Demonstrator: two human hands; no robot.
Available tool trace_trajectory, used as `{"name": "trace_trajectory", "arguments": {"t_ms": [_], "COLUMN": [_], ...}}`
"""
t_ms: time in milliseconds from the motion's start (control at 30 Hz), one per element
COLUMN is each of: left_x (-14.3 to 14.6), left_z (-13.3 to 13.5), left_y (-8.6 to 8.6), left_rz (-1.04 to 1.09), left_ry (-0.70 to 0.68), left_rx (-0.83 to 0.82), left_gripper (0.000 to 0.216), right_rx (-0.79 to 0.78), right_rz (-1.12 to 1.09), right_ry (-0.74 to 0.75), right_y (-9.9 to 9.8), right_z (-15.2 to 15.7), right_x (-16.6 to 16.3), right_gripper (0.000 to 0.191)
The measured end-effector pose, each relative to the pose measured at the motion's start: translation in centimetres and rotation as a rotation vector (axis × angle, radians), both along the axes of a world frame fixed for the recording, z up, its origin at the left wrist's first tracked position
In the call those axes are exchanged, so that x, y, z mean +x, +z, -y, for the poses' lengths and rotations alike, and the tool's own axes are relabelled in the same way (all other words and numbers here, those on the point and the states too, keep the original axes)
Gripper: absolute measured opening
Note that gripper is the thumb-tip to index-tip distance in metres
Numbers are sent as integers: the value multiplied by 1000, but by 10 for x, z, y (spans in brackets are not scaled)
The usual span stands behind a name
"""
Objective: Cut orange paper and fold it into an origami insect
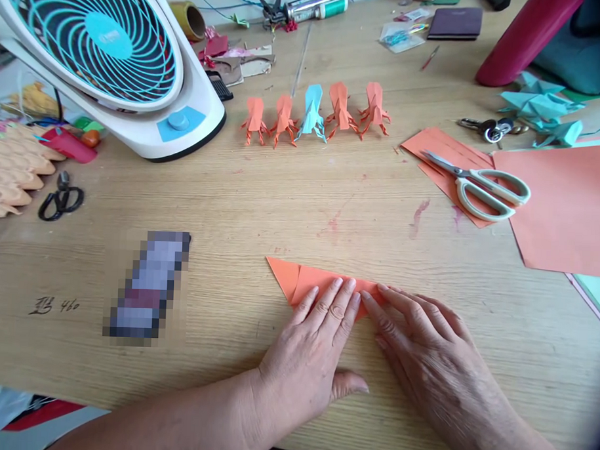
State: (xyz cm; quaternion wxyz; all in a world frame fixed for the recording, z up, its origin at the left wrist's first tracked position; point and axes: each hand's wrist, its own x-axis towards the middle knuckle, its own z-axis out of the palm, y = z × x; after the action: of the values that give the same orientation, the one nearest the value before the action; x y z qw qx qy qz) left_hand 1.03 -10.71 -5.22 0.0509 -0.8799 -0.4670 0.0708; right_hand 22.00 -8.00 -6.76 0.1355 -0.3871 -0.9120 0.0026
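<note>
Left hand (313, 343) lies flat, fingers extended, on folded orange paper (314, 276) (pointed); right hand (426, 344), fingers loosely curved, touches it

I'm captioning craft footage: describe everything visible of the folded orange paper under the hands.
The folded orange paper looks matte and lies on the table, long and narrow, tapering to a point at its left end, near which a slanting line crosses it. The left hand rests partly on it; the right hand touches its right end. Both partly hide it.
</note>
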Motion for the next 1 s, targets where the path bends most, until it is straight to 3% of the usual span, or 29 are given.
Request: {"name": "trace_trajectory", "arguments": {"t_ms": [633, 1000], "left_x": [-28, -38], "left_z": [16, 26], "left_y": [-10, -15], "left_rz": [96, 169], "left_ry": [58, 118], "left_rx": [-10, 66], "left_gripper": [95, 83], "right_rx": [-12, -14], "right_rz": [-25, 66], "right_ry": [-64, -267], "right_y": [-1, 2], "right_z": [2, 10], "right_x": [-2, 4], "right_gripper": [46, 56]}}
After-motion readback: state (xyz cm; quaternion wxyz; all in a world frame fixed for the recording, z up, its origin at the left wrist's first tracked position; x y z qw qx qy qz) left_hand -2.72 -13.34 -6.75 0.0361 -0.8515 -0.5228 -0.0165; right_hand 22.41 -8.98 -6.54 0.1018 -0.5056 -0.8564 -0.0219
